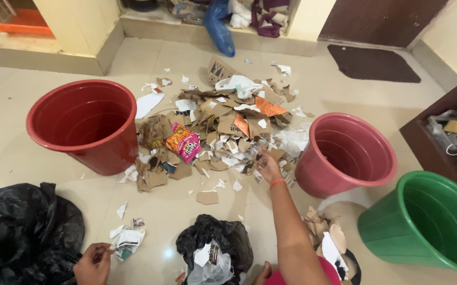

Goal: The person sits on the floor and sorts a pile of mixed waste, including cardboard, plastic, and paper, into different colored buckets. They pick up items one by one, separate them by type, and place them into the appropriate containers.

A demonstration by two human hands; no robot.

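On the tiled floor point(27, 137), seen from above, a heap of torn cardboard and paper scraps point(223, 132) occupies the centre, with three empty buckets ringed about it: a red bucket point(88, 124) at 9 o'clock of the heap, a pink bucket point(344, 158) at 3 o'clock, and a green bucket point(429, 221) beyond the pink one at 4 o'clock. Their spacing around the heap appears to put each mouth within arm's reach, which would suit sorting by kind; this is a judgement from the layout.

The right hand point(268, 164), marked by an orange wristband point(277, 182), extends to the heap's 5 o'clock edge, just beside the pink bucket. Its fingers curl down among the scraps, apparently pinching a small piece, though the grasped item cannot be told apart from its neighbours. The left hand point(93, 264), at the frame's 7 o'clock, is closed with fingertips pinching a small white scrap, close beside a loose bundle of white paper point(128, 240).

The heap consists chiefly of brown corrugated fragments, ragged-edged and overlapping, mixed with white paper shreds, two orange pieces and one bright snack wrapper point(183, 142) on its 8 o'clock flank. Stray fragments trail outward toward the person.

A large black plastic bag point(22, 232) lies at lower left, and a smaller black bag point(215, 245), open and holding white plastic, sits at 6 o'clock. A further small pile of cardboard point(326, 237) rests between the right forearm and the green bucket. A dark doormat point(373, 63) lies at 1 o'clock.
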